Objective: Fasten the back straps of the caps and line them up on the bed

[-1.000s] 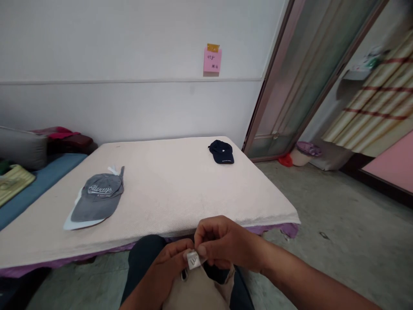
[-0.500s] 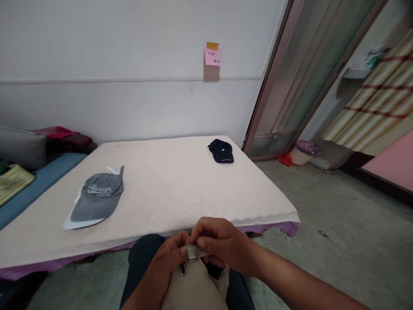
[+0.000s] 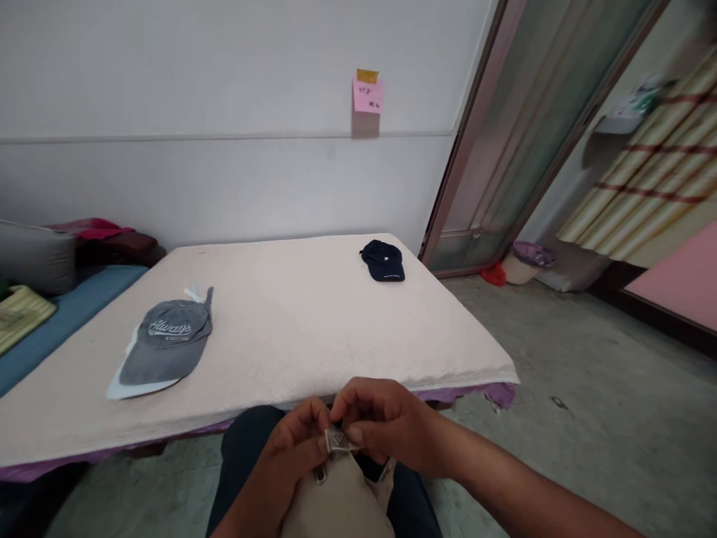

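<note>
A beige cap (image 3: 336,499) lies over my lap with its back strap and metal buckle (image 3: 337,440) turned up. My left hand (image 3: 294,448) is closed on the cap by the buckle, thumb pressed against the buckle's left side. From the right, my right hand (image 3: 386,426) pinches the strap end close to the buckle; its fingertips partly hide the strap. A grey cap (image 3: 168,340) with white lettering rests on a white one at the bed's left. Farther back on the right sits a dark navy cap (image 3: 384,260).
The bed (image 3: 291,314) with a pale cover stands before my knees, against the wall. A pink note (image 3: 367,96) is taped to the wall. At left is a grey cushion (image 3: 36,258); at right, beside the sliding door, a lined bin (image 3: 523,265).
The buckle has tilted so its engraved face shows more clearly between my fingers. Both hands stay nearly in place on the beige cap. The view has shifted very slightly.
</note>
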### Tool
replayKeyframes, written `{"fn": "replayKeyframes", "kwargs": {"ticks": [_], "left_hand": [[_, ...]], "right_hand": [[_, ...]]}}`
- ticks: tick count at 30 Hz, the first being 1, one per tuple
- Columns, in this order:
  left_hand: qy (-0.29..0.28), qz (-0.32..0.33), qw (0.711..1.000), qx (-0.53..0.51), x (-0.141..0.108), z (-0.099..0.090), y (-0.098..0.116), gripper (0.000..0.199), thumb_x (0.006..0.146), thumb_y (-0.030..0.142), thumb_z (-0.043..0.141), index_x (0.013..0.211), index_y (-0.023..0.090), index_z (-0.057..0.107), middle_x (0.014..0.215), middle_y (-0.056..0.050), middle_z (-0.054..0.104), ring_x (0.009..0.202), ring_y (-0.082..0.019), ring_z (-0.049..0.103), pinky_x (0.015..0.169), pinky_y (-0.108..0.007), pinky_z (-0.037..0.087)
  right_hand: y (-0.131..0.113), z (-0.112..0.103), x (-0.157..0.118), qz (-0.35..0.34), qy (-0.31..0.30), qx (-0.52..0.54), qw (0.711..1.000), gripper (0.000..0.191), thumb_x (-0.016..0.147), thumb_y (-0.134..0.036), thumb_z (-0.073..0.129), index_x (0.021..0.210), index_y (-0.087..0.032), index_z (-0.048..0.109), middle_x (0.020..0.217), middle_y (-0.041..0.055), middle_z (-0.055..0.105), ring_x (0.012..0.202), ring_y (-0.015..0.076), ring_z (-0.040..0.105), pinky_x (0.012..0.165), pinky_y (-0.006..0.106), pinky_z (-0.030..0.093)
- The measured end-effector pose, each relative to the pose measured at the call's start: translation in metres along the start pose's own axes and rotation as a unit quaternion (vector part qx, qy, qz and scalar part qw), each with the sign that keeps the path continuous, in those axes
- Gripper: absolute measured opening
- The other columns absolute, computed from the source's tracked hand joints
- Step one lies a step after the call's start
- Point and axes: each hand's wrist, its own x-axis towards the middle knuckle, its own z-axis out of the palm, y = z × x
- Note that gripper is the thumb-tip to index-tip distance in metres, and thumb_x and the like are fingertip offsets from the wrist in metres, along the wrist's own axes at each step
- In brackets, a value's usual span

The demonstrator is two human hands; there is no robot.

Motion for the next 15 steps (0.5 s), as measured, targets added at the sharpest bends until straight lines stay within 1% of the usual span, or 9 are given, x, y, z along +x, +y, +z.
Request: {"fn": "replayKeyframes", "kwargs": {"ticks": [2,6,9,12,15], "left_hand": [[-0.001,0.003,1.0,0.021,-0.0011,-0.0013,-0.0004,0.026,0.066,0.028,0.079,0.071,0.017,0.056,0.065,0.002,0.06,0.056,-0.009,0.047,0.056,-0.021,0.032],[-0.002,0.007,0.998,0.064,-0.0035,-0.0043,0.0015,0.021,0.068,0.028,0.076,0.077,0.017,0.061,0.065,0.003,0.057,0.061,-0.01,0.049,0.06,-0.022,0.035],[0.001,0.008,0.999,0.043,-0.0042,-0.0043,0.0029,0.016,0.068,0.023,0.073,0.079,0.018,0.063,0.069,0.002,0.058,0.063,-0.011,0.048,0.061,-0.022,0.036],[-0.01,0.005,1.0,0.015,-0.0039,-0.0037,0.0024,0.013,0.067,0.02,0.072,0.075,0.02,0.061,0.067,0.003,0.057,0.06,-0.01,0.046,0.059,-0.022,0.035],[-0.02,0.009,1.0,0.02,-0.0043,-0.0034,0.0027,0.013,0.066,0.02,0.073,0.073,0.02,0.062,0.064,0.003,0.056,0.059,-0.01,0.045,0.058,-0.022,0.035]], "right_hand": [[-0.0024,0.0008,-0.0003,-0.005,-0.006,-0.013,1.0,0.017,0.078,-0.016,0.058,0.095,-0.017,0.061,0.067,-0.0049,0.052,0.049,0.0046,0.042,0.044,0.017,0.033],[-0.0062,0.0029,-0.0016,-0.003,0.006,-0.037,0.999,0.016,0.08,-0.014,0.053,0.094,-0.018,0.061,0.067,-0.005,0.051,0.05,0.0049,0.042,0.046,0.018,0.033],[-0.0062,0.0043,-0.0025,0.0,0.014,-0.065,0.998,0.019,0.08,-0.012,0.052,0.095,-0.019,0.061,0.068,-0.0048,0.052,0.051,0.0056,0.043,0.047,0.018,0.034],[-0.006,0.005,-0.0025,0.002,0.02,-0.094,0.995,0.021,0.079,-0.01,0.05,0.095,-0.019,0.06,0.068,-0.0051,0.052,0.053,0.0061,0.044,0.048,0.018,0.035],[-0.0094,0.0053,-0.0021,-0.006,0.029,-0.125,0.992,0.02,0.079,-0.01,0.05,0.094,-0.02,0.06,0.067,-0.0054,0.051,0.055,0.0064,0.043,0.048,0.018,0.033]]}}
